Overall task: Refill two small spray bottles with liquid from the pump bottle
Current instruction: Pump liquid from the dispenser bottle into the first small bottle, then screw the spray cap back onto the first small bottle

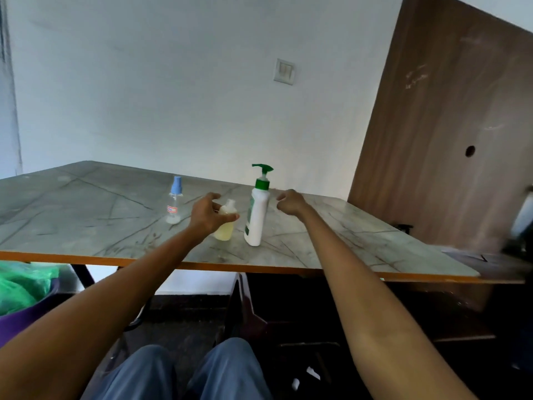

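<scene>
One spray bottle (226, 223) sits within the left hand's (205, 215) grasp.

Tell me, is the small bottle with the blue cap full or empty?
Nearly empty: the blue-capped spray bottle looks clear, with only a whitish layer at its base.

Marble-look table (86, 203), wall switch (284, 71), wood board (438, 140), purple tub (26, 316) w/ green bag (20, 287)

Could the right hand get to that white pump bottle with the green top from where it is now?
Probably yes. The right hand hovers just to the right of the pump bottle, holding nothing, and only bare table shows between them. The left hand grips the small yellowish bottle on the other side.
</scene>
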Tool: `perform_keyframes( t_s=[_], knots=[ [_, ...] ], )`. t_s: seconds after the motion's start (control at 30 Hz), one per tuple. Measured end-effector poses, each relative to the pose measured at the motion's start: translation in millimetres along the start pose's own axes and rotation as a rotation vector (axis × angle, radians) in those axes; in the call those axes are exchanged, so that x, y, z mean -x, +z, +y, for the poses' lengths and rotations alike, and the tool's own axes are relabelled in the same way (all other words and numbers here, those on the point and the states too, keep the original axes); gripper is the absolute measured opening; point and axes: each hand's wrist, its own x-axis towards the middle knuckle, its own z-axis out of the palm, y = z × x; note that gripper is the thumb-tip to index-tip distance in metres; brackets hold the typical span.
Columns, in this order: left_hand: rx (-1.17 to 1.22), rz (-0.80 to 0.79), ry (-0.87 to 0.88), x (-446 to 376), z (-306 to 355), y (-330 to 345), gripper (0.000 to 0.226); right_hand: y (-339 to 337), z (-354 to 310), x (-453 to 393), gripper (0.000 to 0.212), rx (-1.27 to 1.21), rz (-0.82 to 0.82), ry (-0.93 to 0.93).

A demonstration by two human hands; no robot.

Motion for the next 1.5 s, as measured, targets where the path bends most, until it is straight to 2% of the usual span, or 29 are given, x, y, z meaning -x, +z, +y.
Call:
perform_keyframes(
  t_s=[0.17, 0.33, 0.43, 0.6, 0.77, 0.87, 1.07, 1.27, 1.33, 1.5],
  knots=[
    [-0.059, -0.019, -0.041, -1.4, -1.5, -3.4, 0.051, -3.6, 44.8, -4.9, 0.041, 0.159, 0.162, 0.102],
    [-0.080, -0.062, -0.050, 0.7, -2.1, -7.4, 0.046, -21.8, 96.9, -5.9, 0.033, 0.157, 0.357, 0.271],
    [-0.097, -0.070, -0.088, 2.0, -7.6, -5.2, 0.049, -28.1, 122.3, -5.5, 0.027, 0.153, 0.339, 0.288],
    [-0.104, -0.076, -0.102, 5.8, -16.0, -0.8, 0.050, -20.0, 143.3, -4.9, 0.031, 0.190, 0.226, 0.238],
    [-0.123, -0.081, -0.087, 6.6, -14.9, -0.1, 0.048, -10.7, 145.4, -6.4, 0.032, 0.199, 0.284, 0.216],
    [-0.135, -0.062, -0.086, 7.1, -15.8, 2.7, 0.049, -11.4, 145.6, -9.2, 0.025, 0.150, 0.360, 0.190],
    [-0.156, -0.053, -0.074, 8.1, -15.7, 2.1, 0.049, -34.6, 104.3, 2.8, 0.025, -0.161, 0.699, -0.034],
    [-0.194, -0.056, -0.072, 12.3, -14.8, -9.7, 0.048, -66.3, 16.3, 17.8, 0.027, -0.464, 0.849, -0.355],
    [-0.203, -0.057, -0.079, 14.9, -15.7, -16.3, 0.048, -68.2, -13.7, 23.6, 0.027, -0.529, 0.839, -0.470],
    [-0.204, -0.073, -0.100, 18.1, -20.9, -35.1, 0.049, -50.4, -76.8, 33.3, 0.023, -0.607, 0.541, -0.665]
  ],
)
